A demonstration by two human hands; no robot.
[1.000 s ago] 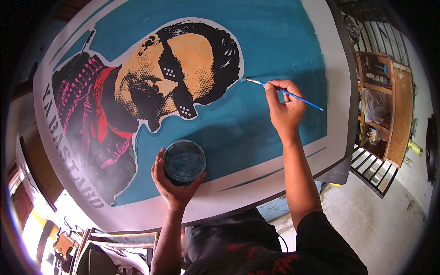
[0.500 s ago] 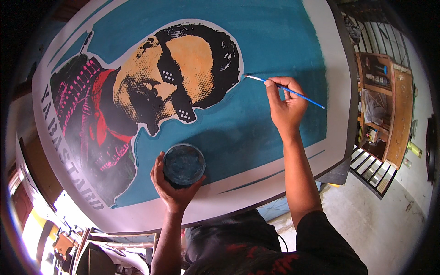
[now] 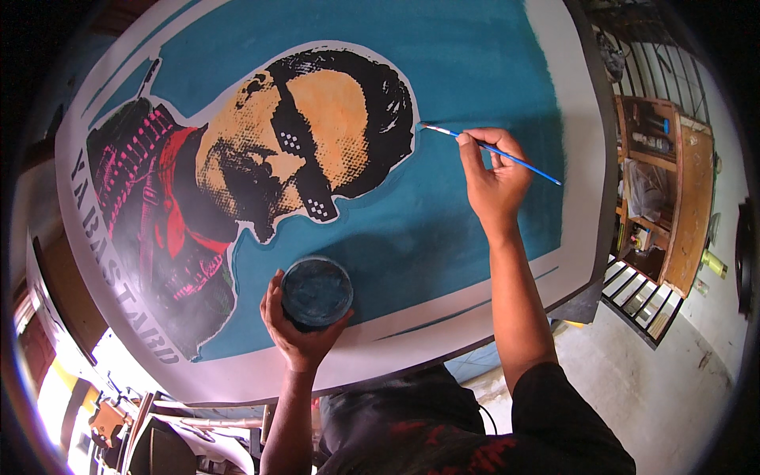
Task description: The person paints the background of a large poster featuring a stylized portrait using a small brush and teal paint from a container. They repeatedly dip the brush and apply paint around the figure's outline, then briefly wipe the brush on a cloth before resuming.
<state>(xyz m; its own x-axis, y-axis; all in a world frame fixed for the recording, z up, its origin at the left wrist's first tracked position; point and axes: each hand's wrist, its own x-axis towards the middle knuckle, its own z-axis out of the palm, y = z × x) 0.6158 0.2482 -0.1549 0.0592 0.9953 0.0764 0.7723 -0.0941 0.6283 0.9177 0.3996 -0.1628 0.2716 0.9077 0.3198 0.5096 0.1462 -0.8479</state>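
Right grip [image 3: 499, 186] pinches the brush [image 3: 532, 169], left grip [image 3: 305, 340] cups the tub [image 3: 317, 290] near the sheet's [image 3: 372, 350] bottom edge; I'd stroke lightly.

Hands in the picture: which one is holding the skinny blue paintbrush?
The right hand is: its thumb and fingers pinch the blue handle of the paintbrush. The left hand holds a round container instead.

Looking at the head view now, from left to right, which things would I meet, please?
Painted red scarf → round container in the left hand → blue paintbrush in the right hand → wooden shelf.
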